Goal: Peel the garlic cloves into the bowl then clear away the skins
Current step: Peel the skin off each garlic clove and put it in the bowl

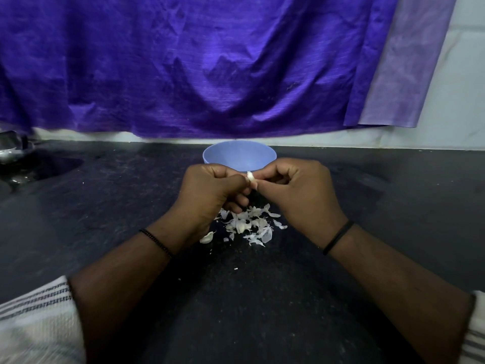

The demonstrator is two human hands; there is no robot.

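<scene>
A small white garlic clove (251,177) is pinched between my left hand (213,195) and my right hand (299,191), just in front of the blue bowl (239,154). Both hands hover above the dark counter with their fingers curled in around the clove. Below them lies a scatter of white garlic skins (253,225) on the counter. One clove (206,238) lies by my left wrist. What the bowl holds is hidden by my hands.
The black counter (105,206) stretches left and right. A purple cloth (210,64) hangs behind the bowl against the wall. A dark metal object (13,151) sits at the far left beside a recess in the counter.
</scene>
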